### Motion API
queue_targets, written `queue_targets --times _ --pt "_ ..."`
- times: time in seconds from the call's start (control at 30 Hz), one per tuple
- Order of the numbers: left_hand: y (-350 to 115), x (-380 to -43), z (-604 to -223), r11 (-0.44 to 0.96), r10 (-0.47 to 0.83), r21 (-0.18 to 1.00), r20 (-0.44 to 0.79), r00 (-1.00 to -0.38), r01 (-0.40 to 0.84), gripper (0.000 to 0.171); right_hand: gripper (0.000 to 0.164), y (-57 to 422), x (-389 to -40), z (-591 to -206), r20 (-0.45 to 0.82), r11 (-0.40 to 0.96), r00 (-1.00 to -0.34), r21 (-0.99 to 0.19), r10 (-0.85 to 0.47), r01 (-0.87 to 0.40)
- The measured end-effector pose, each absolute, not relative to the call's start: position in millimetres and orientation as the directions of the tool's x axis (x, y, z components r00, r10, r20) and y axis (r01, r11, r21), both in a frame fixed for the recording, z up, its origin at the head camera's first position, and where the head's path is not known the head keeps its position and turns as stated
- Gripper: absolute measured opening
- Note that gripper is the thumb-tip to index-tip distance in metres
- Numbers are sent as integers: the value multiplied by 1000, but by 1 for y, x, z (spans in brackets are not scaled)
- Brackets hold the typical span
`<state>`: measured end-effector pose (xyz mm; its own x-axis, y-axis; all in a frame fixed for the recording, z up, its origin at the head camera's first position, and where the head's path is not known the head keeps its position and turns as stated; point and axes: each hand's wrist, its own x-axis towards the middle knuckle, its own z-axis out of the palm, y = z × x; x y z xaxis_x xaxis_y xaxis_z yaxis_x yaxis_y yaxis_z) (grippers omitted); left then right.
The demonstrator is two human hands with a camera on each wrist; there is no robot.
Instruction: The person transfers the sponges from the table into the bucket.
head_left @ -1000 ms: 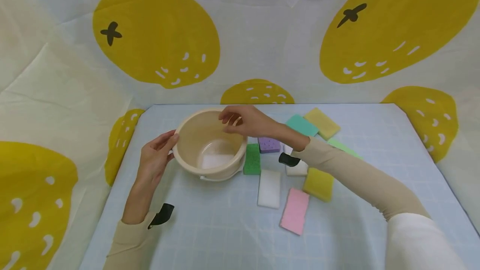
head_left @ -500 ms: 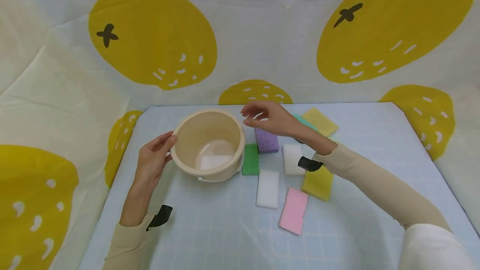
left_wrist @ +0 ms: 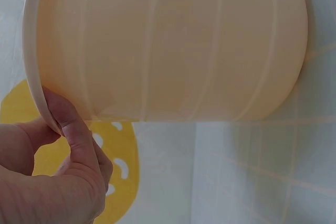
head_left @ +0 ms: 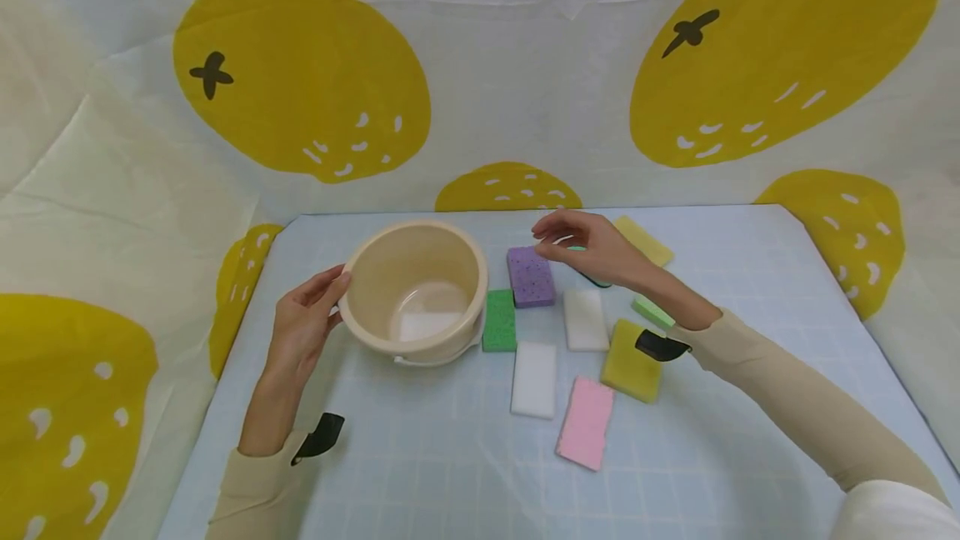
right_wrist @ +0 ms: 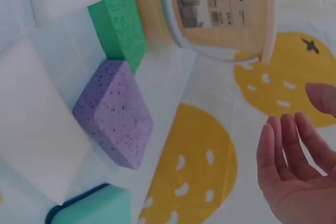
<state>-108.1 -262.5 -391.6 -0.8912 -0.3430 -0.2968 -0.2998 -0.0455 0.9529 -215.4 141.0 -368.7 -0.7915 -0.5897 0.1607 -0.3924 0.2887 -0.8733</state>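
A cream plastic bucket (head_left: 367,307) stands at the table's left, its white handle (head_left: 438,362) hanging down in front. Inside, a white block (head_left: 427,325) lies on the bottom. My left hand (head_left: 306,319) pinches the bucket's left rim between thumb and fingers, as the left wrist view (left_wrist: 68,166) also has it. Above the table, right of the bucket, my right hand (head_left: 592,246) hovers with relaxed fingers and holds nothing. Below it are a purple sponge (head_left: 531,277) and a teal sponge (right_wrist: 94,208), partly hidden. A green sponge (head_left: 498,322) lies against the bucket's right side.
Two white sponges, a front one (head_left: 534,380) and a rear one (head_left: 585,320), lie right of the bucket. Around them are a yellow sponge (head_left: 632,361), a pink sponge (head_left: 585,423), a pale yellow sponge (head_left: 645,242) and a light green one (head_left: 651,311). A fruit-print cloth (head_left: 525,65) hangs behind.
My right hand has moved from over the bucket's rim rightward to above the purple and teal sponges. My left hand keeps its hold on the rim, and the bucket stays in place.
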Motion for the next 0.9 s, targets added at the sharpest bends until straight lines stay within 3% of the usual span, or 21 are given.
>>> queue_targets --times 0.9 --pt "-264 -105 -394 -66 -321 965 -260 -911 -252 58 36 239 -188 -409 55 501 -951 -840 -305 -210"
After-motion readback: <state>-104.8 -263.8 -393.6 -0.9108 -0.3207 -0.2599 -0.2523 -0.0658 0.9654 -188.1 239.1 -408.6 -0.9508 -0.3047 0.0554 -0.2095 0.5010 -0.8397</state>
